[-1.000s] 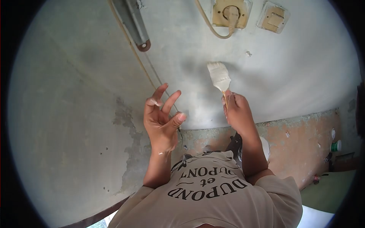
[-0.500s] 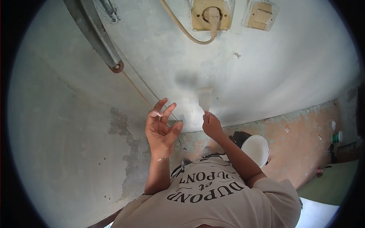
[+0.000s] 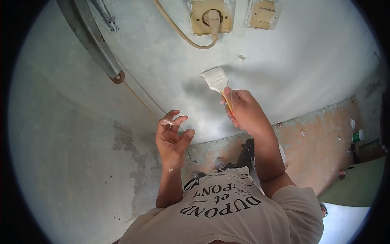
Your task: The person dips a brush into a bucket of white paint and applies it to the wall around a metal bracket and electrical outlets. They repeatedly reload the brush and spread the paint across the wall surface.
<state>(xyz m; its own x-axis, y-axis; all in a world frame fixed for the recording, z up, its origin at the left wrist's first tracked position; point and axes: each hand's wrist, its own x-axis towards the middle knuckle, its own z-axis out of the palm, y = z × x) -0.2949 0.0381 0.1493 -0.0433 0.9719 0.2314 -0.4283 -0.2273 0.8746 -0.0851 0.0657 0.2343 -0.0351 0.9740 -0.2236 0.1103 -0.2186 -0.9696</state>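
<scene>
My right hand [image 3: 245,110] grips a paintbrush [image 3: 218,82] by its yellow handle. The wide head is coated in white paint and angled up to the left, close over the pale wall [image 3: 284,77]. Its shadow falls on the wall around it. Lower and to the left, my left hand [image 3: 172,138] is raised with palm turned up. Its fingers are bent and apart, with nothing between them. White paint smears mark a finger and the wrist of this hand.
Above the brush are a wall socket [image 3: 211,18] with a plugged-in cable and a switch [image 3: 263,14]. A metal bar [image 3: 91,42] runs down the upper left. A white bucket [image 3: 282,154] is mostly hidden behind my right arm. A green-and-white container [image 3: 358,136] lies far right.
My right hand has moved up and turned, bringing the brush higher on the wall and tilting it left. The left hand has barely moved. The view has shifted slightly.
</scene>
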